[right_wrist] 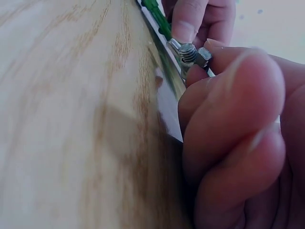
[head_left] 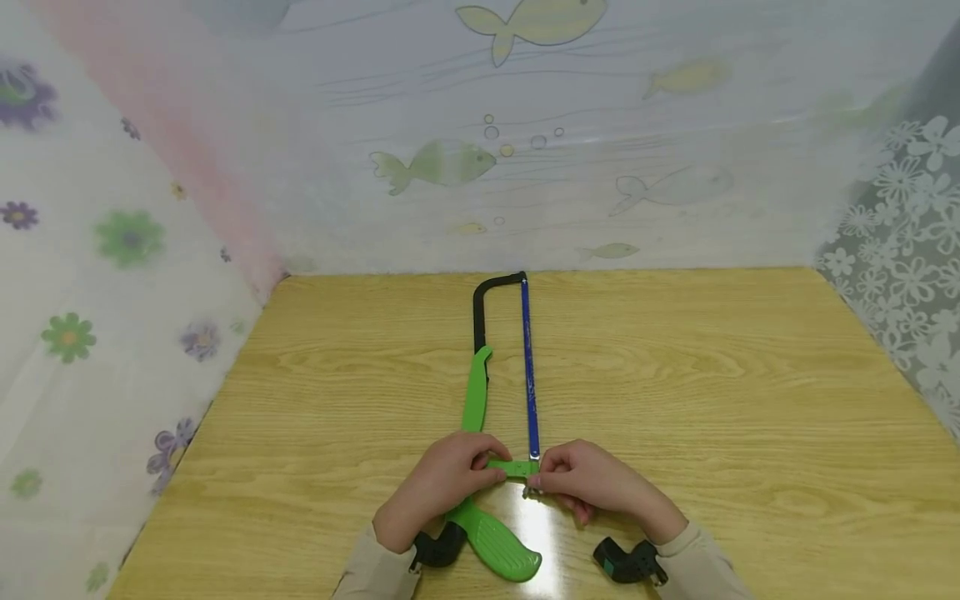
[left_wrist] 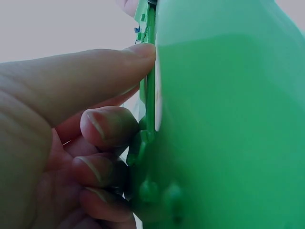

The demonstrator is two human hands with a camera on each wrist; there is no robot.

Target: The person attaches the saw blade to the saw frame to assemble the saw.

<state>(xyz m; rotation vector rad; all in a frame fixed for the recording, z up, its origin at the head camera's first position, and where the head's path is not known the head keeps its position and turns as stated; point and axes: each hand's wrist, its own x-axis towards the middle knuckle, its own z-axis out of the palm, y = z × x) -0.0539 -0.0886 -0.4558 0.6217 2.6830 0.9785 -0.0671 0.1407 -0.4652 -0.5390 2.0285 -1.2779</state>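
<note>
A hacksaw (head_left: 476, 392) with a green handle (head_left: 501, 546), black front frame (head_left: 480, 317) and blue blade (head_left: 529, 375) lies flat on the table, its front end pointing away from me. My left hand (head_left: 450, 475) pinches the green crosspiece between thumb and fingers, beside the blade's near end; the left wrist view shows the thumb (left_wrist: 114, 67) pressed along its edge. At the tip of that crosspiece, my right hand (head_left: 592, 479) pinches a small metal wing nut (right_wrist: 204, 57). The nut sits on a threaded screw end (right_wrist: 188, 53), seen close in the right wrist view.
The wood-grain table (head_left: 712, 375) carries the saw. Behind it stands a pale curtain (head_left: 562, 200) printed with fish; flowered sheets (head_left: 127, 333) hang at the sides. Black devices (head_left: 626, 560) are strapped at both wrists.
</note>
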